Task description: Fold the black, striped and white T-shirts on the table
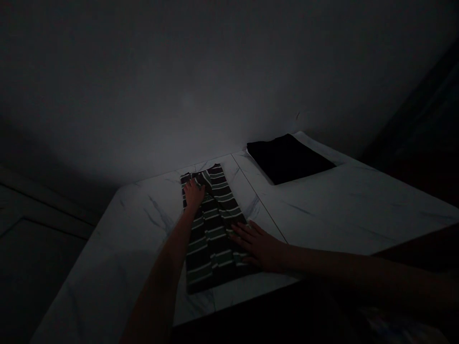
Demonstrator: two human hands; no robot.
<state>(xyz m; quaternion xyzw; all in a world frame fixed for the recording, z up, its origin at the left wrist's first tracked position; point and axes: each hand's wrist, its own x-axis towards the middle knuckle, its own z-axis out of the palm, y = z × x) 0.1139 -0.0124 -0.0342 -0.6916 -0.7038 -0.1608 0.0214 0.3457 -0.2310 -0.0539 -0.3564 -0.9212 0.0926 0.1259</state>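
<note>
Left hand (194, 195), fingers spread, is resting on a flat garment (217, 224) of dark, green-and-white-striped cloth; right hand (261, 246), spread, is touching its right side. Garment is lying between far and near edges of the white, marble-patterned table (322, 210).

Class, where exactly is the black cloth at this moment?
In the head view, the black cloth lies right of centre on the marbled table, near the wall, beyond and to the right of the striped garment.
</note>
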